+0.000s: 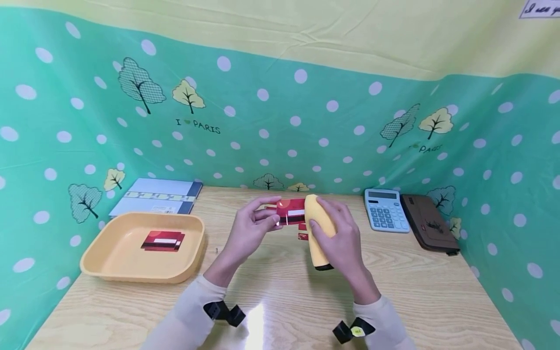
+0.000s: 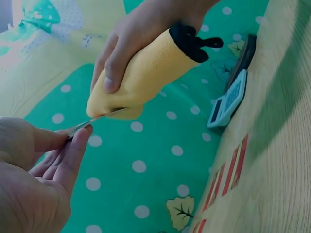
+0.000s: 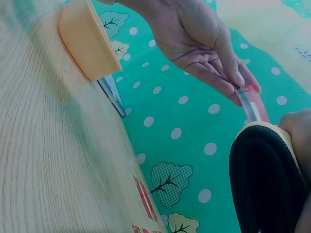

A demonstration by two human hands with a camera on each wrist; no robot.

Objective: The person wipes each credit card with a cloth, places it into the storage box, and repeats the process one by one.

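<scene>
My left hand (image 1: 251,225) pinches one end of a red bank-style card (image 1: 290,212) with a white strip and a dark stripe, between thumb and fingers. A soft yellow wiping pad (image 1: 318,233) with black trim and a small black loop is gripped by my right hand (image 1: 341,232). The card's other end meets the top of the pad and is hidden there; in the left wrist view it enters a fold of yellow cloth. Both hands are raised over the table. More red cards (image 2: 239,162) lie flat on the table beyond them.
An orange-yellow tray (image 1: 100,265) at the left holds overlapping red cards (image 1: 163,241). Behind it lies a light blue notebook (image 1: 152,196). A blue calculator (image 1: 387,210) and a brown wallet (image 1: 429,223) lie at the right. A green dotted curtain (image 1: 280,121) encloses the wooden table.
</scene>
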